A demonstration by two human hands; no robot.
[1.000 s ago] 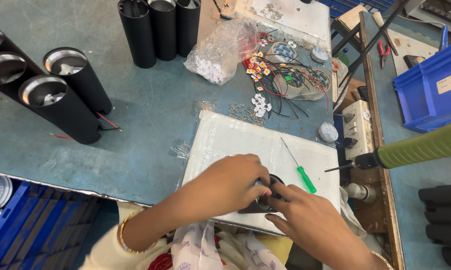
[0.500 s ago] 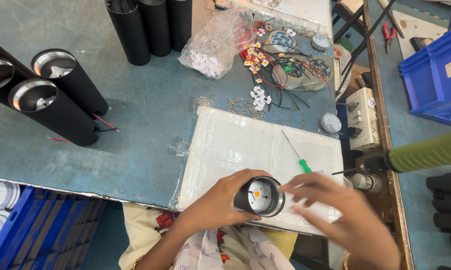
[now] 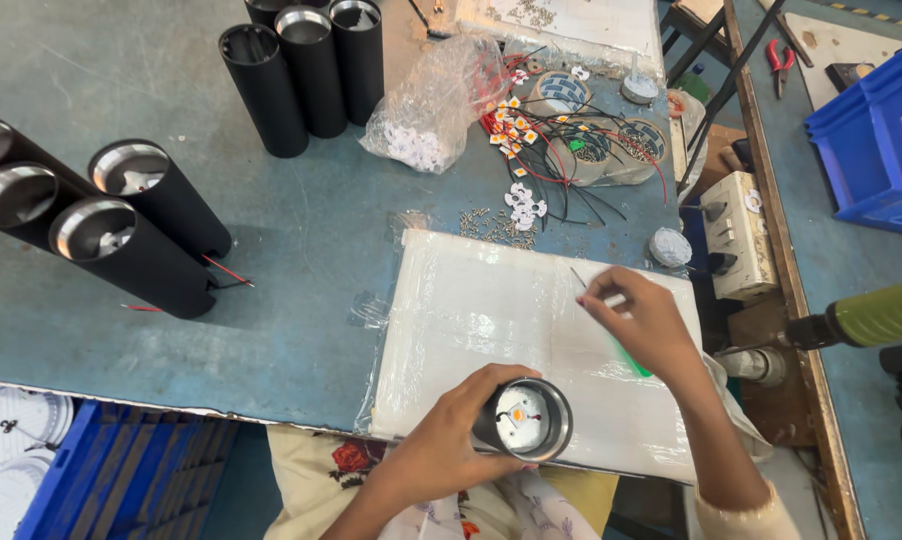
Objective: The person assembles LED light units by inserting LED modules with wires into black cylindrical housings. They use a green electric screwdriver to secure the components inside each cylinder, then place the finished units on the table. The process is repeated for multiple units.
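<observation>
A black tube (image 3: 524,420) with a silvery rim is held at the lower middle of the frame, its open end turned up so that a pale disc is seen inside. It is gripped around its side by the left hand (image 3: 441,440), whose fingers are wrapped about it. The tube is held over the near edge of a white board (image 3: 491,310) wrapped in clear film, which lies on the blue-grey table (image 3: 301,250).

To the right, a thin screwdriver (image 3: 611,325) with a green handle is grasped by the right hand (image 3: 641,320), fingers closed on its shaft above the board.

At the left of the frame three black tubes (image 3: 121,240) with silvery rims are seen lying together, and three more (image 3: 306,65) stand at the upper middle. Beside these a clear plastic bag (image 3: 431,100) of small white parts is seen, with a tangle of wires (image 3: 561,150) and small parts to its right. Blue bins (image 3: 871,130) are seen at the upper right.
</observation>
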